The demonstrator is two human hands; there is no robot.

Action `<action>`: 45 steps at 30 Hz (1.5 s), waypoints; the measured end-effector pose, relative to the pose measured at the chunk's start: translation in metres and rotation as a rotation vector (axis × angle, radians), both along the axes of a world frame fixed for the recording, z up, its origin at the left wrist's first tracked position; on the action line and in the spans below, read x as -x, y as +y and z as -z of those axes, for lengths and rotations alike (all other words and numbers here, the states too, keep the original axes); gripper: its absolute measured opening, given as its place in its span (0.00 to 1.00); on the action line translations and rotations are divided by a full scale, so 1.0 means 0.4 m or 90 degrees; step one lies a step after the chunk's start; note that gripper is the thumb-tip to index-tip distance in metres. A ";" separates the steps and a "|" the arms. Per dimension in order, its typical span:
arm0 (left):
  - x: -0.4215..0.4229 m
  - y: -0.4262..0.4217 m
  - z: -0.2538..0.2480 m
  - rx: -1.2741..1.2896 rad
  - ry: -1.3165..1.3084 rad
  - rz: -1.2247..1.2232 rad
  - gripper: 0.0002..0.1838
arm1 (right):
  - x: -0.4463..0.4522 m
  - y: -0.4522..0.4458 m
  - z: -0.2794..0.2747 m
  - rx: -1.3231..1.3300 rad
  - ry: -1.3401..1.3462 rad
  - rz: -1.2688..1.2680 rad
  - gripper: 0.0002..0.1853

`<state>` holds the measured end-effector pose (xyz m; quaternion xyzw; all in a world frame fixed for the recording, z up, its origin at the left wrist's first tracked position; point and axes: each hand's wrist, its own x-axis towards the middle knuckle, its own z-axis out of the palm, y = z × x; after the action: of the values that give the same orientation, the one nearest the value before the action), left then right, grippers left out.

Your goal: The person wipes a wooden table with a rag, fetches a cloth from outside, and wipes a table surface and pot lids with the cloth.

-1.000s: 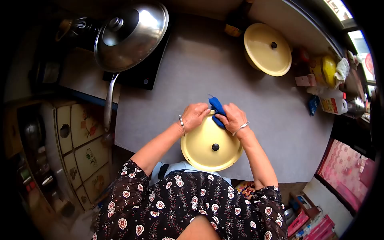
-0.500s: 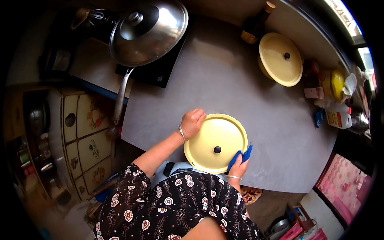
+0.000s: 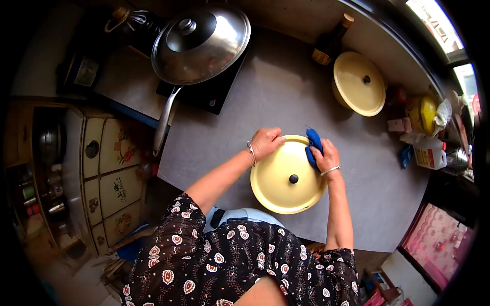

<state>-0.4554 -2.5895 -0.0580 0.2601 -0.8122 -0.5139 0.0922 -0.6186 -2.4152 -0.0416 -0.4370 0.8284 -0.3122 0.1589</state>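
A round yellow enamel lid (image 3: 278,189) with a black knob lies before me at the counter's near side; whether a pot is under it I cannot tell. My left hand (image 3: 267,143) grips its upper left rim with bent fingers. In my right hand (image 3: 327,156) is a bunched blue cloth (image 3: 312,139), pressed against the upper right rim. Both wrists wear a silver bangle.
A steel wok with a domed lid (image 3: 201,46) sits on a black cooktop (image 3: 217,97), its long handle pointing toward me. A yellow lidded pot (image 3: 359,84) and a dark bottle (image 3: 329,43) stand at the back right. Bottles and packets (image 3: 421,115) line the right wall.
The blue cloth and my right hand have moved up from the lid's lower right rim to its upper right. The lid and my left hand have shifted slightly right and up.
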 end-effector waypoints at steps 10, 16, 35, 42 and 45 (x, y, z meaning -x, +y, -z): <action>-0.026 0.059 -0.002 0.069 0.020 -0.115 0.13 | -0.116 0.198 0.049 0.058 -0.059 0.271 0.11; -0.044 0.075 0.006 0.109 0.029 -0.153 0.13 | -0.329 0.304 0.014 -0.018 -0.110 0.409 0.21; -0.064 0.109 0.038 0.157 0.034 -0.169 0.16 | -0.086 0.044 -0.057 -0.001 0.180 -0.130 0.22; -0.054 0.120 0.027 0.159 -0.010 -0.250 0.16 | -0.125 0.086 -0.049 0.050 0.326 0.051 0.21; -0.056 0.130 0.025 0.137 -0.010 -0.272 0.16 | -0.220 0.177 -0.032 0.019 0.341 0.126 0.21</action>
<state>-0.4331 -2.5375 -0.0682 0.4187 -0.7897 -0.3909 0.2199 -0.5307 -2.3443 -0.0287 -0.4232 0.8748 -0.2117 -0.1035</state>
